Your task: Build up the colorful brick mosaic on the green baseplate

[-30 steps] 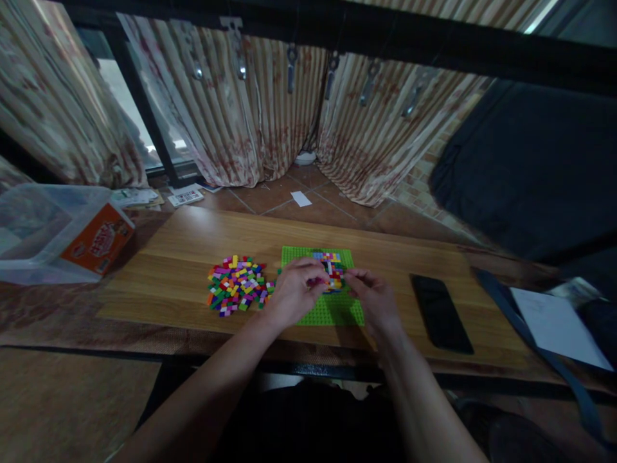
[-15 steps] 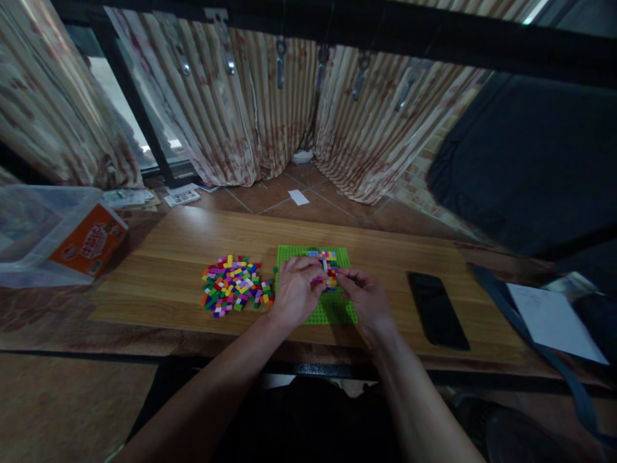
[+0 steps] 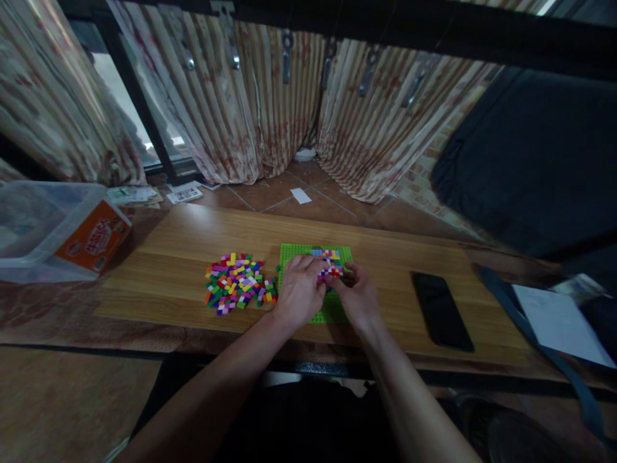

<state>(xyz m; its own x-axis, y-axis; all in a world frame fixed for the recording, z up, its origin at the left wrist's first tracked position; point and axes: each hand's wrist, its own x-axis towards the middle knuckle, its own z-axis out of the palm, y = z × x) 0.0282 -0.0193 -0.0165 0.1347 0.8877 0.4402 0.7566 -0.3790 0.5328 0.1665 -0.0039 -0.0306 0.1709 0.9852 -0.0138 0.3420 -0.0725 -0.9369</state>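
A green studded baseplate (image 3: 294, 253) lies on the wooden board, with a patch of small coloured bricks (image 3: 328, 263) built on its far middle. My left hand (image 3: 299, 290) rests on the plate, fingers curled against the near side of the brick patch. Touching it from the right, my right hand (image 3: 357, 296) has its fingers pinched at the same patch. What the fingertips hold is too small to make out. A loose pile of coloured bricks (image 3: 238, 282) lies just left of the plate.
The wooden board (image 3: 183, 257) sits on a patterned table. A black phone (image 3: 441, 310) lies right of the plate. A clear plastic tub with an orange label (image 3: 53, 231) stands far left, white paper (image 3: 559, 325) far right. Curtains hang beyond.
My two hands have drawn closer together over the brick patch, the right one sliding left. The view has shifted slightly.
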